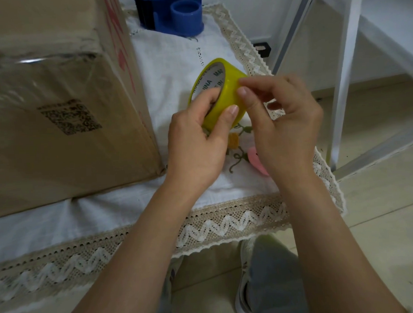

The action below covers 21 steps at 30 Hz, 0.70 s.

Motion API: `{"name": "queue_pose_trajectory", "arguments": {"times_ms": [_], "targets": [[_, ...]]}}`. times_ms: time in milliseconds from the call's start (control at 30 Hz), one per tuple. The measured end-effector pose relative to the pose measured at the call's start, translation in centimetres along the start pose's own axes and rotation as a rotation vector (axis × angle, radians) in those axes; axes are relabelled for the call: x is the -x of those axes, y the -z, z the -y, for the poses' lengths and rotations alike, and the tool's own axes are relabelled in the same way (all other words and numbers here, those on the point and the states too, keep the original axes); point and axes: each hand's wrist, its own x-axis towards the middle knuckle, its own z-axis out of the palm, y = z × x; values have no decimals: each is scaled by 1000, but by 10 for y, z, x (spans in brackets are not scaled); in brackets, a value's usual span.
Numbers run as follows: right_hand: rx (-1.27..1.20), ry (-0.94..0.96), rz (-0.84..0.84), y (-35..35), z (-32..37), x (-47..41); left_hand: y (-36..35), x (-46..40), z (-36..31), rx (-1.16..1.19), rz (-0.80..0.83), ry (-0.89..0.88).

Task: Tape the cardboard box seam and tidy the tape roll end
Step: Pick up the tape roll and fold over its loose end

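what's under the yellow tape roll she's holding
Below the yellow tape roll, held up by both hands, lies the white tablecloth with embroidered flowers; the hands cover part of them.

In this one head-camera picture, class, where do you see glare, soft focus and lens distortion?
Head view: glare streaks across the clear tape on the cardboard box; the box's printed code is smeared and unreadable; the wide lens bows the tablecloth's lace edge and splays the white frame; the yellow tape roll, held in the left hand and pinched by the right hand, stays fairly sharp.
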Motion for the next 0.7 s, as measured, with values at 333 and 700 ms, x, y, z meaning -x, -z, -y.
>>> {"name": "queue_pose_trajectory", "arguments": {"times_ms": [333,700], "targets": [[163,94,-1,-1,-1,-2,-2,1,-2,-131,-51,-34],[201,107,23,5,-2,-1,-7,1,-1,-209,-94,55]]}}
